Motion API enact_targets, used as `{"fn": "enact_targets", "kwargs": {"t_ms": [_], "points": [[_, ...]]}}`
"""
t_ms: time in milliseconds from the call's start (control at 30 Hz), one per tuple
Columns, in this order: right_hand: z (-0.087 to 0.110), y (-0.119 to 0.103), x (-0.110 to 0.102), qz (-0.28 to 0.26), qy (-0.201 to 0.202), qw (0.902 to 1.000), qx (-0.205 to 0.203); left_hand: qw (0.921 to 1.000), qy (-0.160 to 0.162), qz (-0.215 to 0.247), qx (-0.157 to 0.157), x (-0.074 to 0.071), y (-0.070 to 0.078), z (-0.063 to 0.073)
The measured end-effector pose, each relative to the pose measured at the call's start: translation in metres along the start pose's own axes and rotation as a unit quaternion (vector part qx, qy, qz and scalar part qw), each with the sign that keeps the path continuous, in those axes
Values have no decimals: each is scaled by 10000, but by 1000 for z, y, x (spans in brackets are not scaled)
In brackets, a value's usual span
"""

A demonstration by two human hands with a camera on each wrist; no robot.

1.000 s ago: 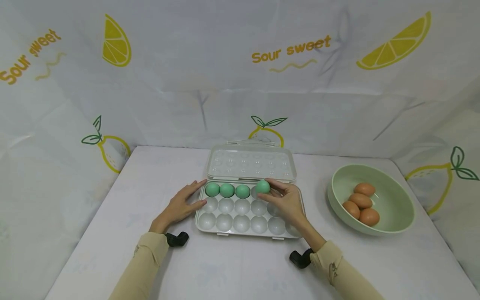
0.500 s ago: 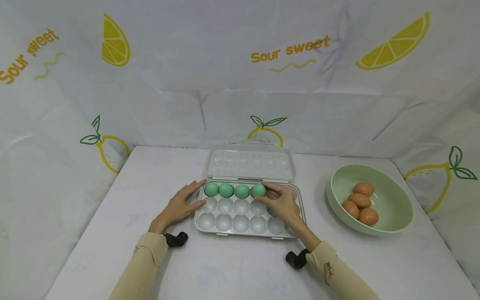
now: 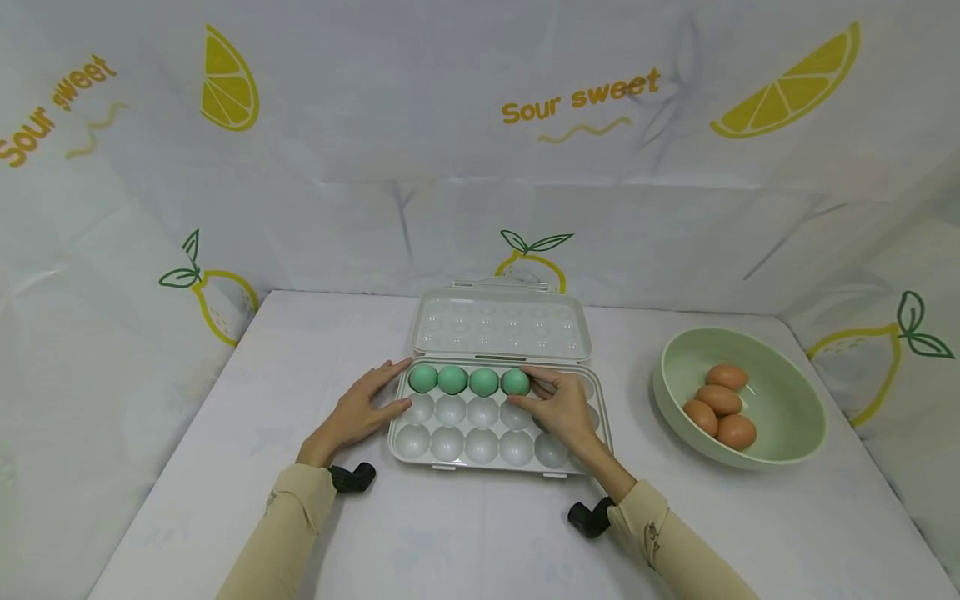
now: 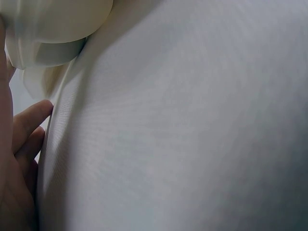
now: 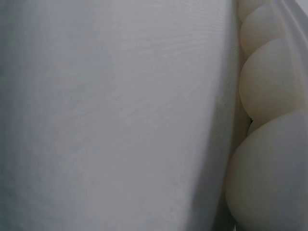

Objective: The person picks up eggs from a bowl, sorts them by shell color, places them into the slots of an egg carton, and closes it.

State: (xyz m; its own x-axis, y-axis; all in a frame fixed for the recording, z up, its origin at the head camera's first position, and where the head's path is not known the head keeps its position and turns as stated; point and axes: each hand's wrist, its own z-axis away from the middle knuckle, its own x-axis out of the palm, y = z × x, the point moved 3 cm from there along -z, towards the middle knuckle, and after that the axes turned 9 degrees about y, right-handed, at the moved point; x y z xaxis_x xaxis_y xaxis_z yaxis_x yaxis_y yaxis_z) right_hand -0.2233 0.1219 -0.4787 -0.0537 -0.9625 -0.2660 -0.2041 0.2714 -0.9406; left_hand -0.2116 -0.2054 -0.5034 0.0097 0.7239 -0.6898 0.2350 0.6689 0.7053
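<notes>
In the head view, a pale egg tray (image 3: 462,468) lies with its lid (image 3: 501,329) folded back behind it. Several green eggs (image 3: 452,380) sit side by side in its back row. My right hand (image 3: 564,408) reaches over the tray's right part and pinches the rightmost green egg (image 3: 515,382) between thumb and fingertips, down in its cup. At the tray's left edge, my left hand (image 3: 356,417) rests with fingers extended against the side. The left wrist view shows fingers (image 4: 31,120) by the tray's rounded cups (image 4: 67,19); the right wrist view catches cup undersides (image 5: 269,168).
A light green bowl (image 3: 787,417) with several brown eggs (image 3: 722,400) stands right of the tray. White cloth covers the table (image 3: 465,542), and a lemon-printed backdrop (image 3: 450,167) rises behind and at both sides.
My right hand has moved slightly left and down, lowering the green egg into the fourth cup of the back row. My left hand has stayed at the tray's left edge.
</notes>
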Motion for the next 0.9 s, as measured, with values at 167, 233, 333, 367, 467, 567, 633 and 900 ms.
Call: {"fn": "enact_targets", "kwargs": {"t_ms": [167, 233, 333, 367, 467, 567, 633, 900], "points": [[2, -3, 1, 41, 50, 9999, -108, 10000, -7, -31, 16, 1, 0, 0], [2, -4, 1, 26, 63, 9999, -134, 10000, -10, -31, 9, 1, -1, 0], [3, -6, 1, 49, 75, 9998, -173, 10000, -10, -11, 11, 1, -1, 0], [3, -6, 1, 79, 75, 9998, -174, 10000, -8, 1, 12, 1, -1, 0], [3, -7, -4, 318, 86, 9994, -142, 10000, 5, 62, 22, 1, 0, -1], [2, -10, -15, 538, 210, 9983, -39, 10000, 9, 81, 21, 1, 0, -1], [1, -12, -27, 556, 332, 9979, 66, 10000, 3, 61, 15, 1, 0, -1], [-4, -18, -77, 346, 708, 9965, 281, 10000, 19, 72, -24, 1, -1, 0]]}}
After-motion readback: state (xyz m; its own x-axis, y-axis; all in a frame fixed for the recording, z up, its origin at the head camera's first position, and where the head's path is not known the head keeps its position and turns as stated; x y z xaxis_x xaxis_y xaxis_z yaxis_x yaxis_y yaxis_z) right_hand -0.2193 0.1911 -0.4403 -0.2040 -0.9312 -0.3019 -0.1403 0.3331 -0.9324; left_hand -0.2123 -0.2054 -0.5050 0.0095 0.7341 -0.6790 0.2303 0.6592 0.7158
